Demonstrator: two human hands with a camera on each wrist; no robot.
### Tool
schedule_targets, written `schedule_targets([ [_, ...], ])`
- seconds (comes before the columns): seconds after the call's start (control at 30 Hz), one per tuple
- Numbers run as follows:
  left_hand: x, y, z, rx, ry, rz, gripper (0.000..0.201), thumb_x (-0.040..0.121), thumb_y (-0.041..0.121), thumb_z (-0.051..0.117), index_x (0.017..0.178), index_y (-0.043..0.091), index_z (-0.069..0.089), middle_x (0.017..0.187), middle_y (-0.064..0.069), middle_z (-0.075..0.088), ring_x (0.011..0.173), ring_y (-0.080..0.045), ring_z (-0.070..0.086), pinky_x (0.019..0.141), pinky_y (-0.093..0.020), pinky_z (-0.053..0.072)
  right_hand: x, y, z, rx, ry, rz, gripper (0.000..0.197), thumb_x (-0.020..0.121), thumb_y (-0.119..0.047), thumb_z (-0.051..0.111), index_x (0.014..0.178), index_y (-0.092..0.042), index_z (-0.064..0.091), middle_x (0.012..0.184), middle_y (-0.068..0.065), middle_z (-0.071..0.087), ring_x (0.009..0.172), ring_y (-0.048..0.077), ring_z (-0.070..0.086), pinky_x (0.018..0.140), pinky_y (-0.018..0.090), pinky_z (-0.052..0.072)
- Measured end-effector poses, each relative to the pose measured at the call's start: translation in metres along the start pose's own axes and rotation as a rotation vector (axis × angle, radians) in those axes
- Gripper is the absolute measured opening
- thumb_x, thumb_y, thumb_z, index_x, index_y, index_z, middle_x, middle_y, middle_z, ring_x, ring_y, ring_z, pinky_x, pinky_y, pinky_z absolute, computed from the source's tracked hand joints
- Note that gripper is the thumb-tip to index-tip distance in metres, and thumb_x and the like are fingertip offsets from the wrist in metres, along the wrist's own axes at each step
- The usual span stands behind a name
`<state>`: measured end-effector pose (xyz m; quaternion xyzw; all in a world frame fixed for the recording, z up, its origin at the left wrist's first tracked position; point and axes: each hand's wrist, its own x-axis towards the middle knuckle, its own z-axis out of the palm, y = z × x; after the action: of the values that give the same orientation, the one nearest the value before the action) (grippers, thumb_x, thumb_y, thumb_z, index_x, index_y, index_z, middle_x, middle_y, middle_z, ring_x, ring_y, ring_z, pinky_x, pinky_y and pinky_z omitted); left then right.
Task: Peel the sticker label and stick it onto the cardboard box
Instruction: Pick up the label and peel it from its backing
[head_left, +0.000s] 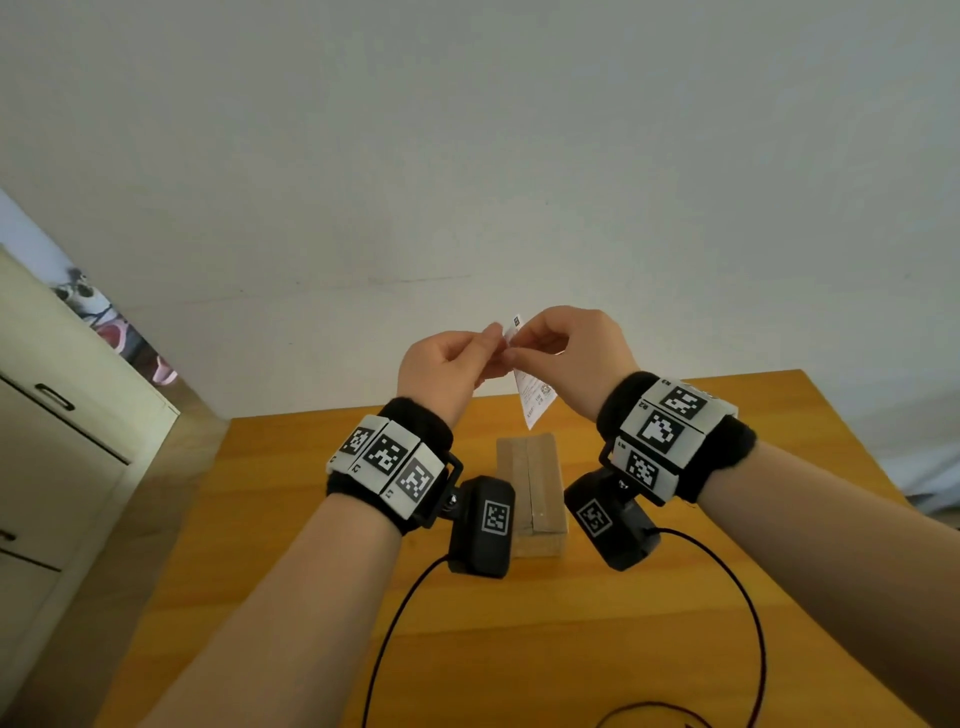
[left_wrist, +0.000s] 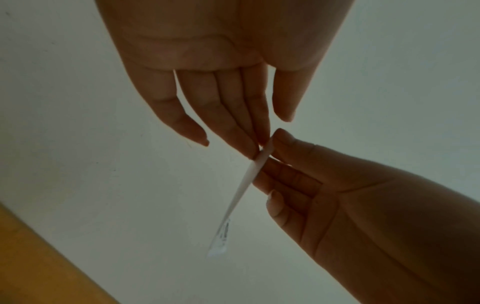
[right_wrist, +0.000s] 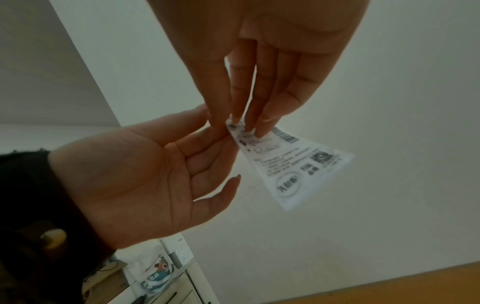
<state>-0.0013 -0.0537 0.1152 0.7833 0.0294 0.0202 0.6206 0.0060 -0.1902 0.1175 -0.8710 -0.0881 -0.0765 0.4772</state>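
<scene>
Both hands are raised above the table and hold a white printed sticker label (head_left: 536, 400) between them. My left hand (head_left: 485, 347) pinches its upper corner with thumb and fingertips. My right hand (head_left: 519, 349) pinches the same upper end from the other side, and the rest of the label hangs down freely. The right wrist view shows the label (right_wrist: 293, 164) face on, with a barcode and a QR code. It appears edge-on as a thin strip, the label (left_wrist: 248, 179), in the left wrist view. The brown cardboard box (head_left: 530, 483) lies taped shut on the table below the hands.
The wooden table (head_left: 727, 597) stands against a white wall. A cream cabinet (head_left: 62, 415) with drawers stands to the left. Black cables (head_left: 748, 613) from the wrist cameras trail over the near side of the table.
</scene>
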Motion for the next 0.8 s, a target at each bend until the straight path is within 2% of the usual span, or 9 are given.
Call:
schedule_targets([
  [0.1,-0.001,-0.004,-0.001,0.011,-0.007,0.013,0.022,0.090,0.029,0.057,0.076,0.021,0.071,0.071,0.005,0.070,0.067,0.001,0.068,0.074,-0.016,0.053,-0.001,0.001,-0.001,0.016,-0.019,0.004,0.008,0.079,-0.021,0.072,0.084,-0.015,0.071,0.070,-0.015,0.061,0.066,-0.006,0.057,0.061,0.005,0.043],
  [0.17,0.000,-0.006,-0.001,0.004,-0.010,0.012,0.021,0.090,0.027,0.057,0.075,0.022,0.071,0.070,0.007,0.070,0.059,0.007,0.066,0.065,-0.009,0.051,-0.002,0.002,-0.001,0.047,-0.031,0.014,0.006,0.079,-0.019,0.072,0.083,-0.013,0.071,0.069,-0.014,0.062,0.066,-0.003,0.059,0.063,0.007,0.047],
  [0.33,-0.001,-0.008,0.001,-0.016,-0.018,-0.002,0.023,0.091,0.020,0.057,0.098,0.005,0.072,0.077,0.000,0.071,0.066,0.002,0.067,0.061,-0.005,0.052,-0.002,0.005,-0.005,0.153,-0.061,0.059,0.007,0.084,-0.019,0.067,0.078,-0.016,0.070,0.067,-0.007,0.066,0.063,0.003,0.064,0.058,0.007,0.053],
  [0.4,-0.003,-0.008,0.001,0.008,-0.022,0.016,0.023,0.090,0.017,0.057,0.102,0.005,0.072,0.083,-0.004,0.071,0.071,0.000,0.067,0.062,-0.004,0.052,-0.002,0.005,-0.006,0.149,-0.072,0.065,0.009,0.086,-0.017,0.065,0.085,-0.010,0.072,0.068,-0.006,0.066,0.063,0.004,0.064,0.057,0.007,0.053],
  [0.5,-0.006,-0.007,0.001,0.065,-0.035,0.062,0.022,0.086,0.014,0.063,0.106,0.007,0.071,0.086,-0.001,0.070,0.074,0.003,0.064,0.064,-0.002,0.051,-0.002,0.006,-0.008,0.159,-0.090,0.083,0.014,0.088,-0.014,0.063,0.092,-0.005,0.072,0.070,-0.004,0.067,0.063,0.006,0.065,0.058,0.009,0.054],
  [0.57,-0.008,-0.007,0.002,0.093,-0.032,0.081,0.024,0.082,0.011,0.068,0.105,0.006,0.071,0.090,-0.001,0.070,0.077,-0.001,0.065,0.071,-0.006,0.053,-0.002,0.007,-0.009,0.160,-0.108,0.097,0.016,0.089,-0.015,0.062,0.094,-0.005,0.072,0.073,0.000,0.068,0.067,0.011,0.067,0.064,0.016,0.057],
  [0.67,-0.009,-0.008,0.003,0.140,0.005,0.053,0.021,0.080,0.013,0.070,0.101,0.010,0.071,0.083,0.005,0.070,0.082,-0.013,0.068,0.083,-0.029,0.056,-0.002,0.005,-0.010,0.147,-0.135,0.109,0.018,0.090,-0.020,0.061,0.095,-0.008,0.073,0.077,0.000,0.069,0.077,0.019,0.070,0.073,0.029,0.060],
  [0.73,-0.008,-0.009,0.003,0.142,0.048,0.023,0.017,0.082,0.014,0.068,0.099,0.011,0.071,0.079,0.007,0.069,0.081,-0.015,0.068,0.083,-0.033,0.057,-0.002,0.007,-0.012,0.153,-0.082,0.132,0.017,0.090,-0.019,0.060,0.095,-0.007,0.072,0.079,-0.001,0.069,0.079,0.019,0.069,0.074,0.029,0.060],
  [0.8,-0.008,-0.011,0.000,0.116,0.087,-0.001,0.016,0.084,0.014,0.065,0.099,0.011,0.069,0.085,0.001,0.070,0.081,-0.016,0.068,0.082,-0.032,0.057,-0.001,0.012,-0.016,0.137,0.007,0.185,0.015,0.088,-0.019,0.061,0.095,-0.008,0.070,0.084,-0.001,0.068,0.080,0.015,0.064,0.075,0.027,0.057],
])
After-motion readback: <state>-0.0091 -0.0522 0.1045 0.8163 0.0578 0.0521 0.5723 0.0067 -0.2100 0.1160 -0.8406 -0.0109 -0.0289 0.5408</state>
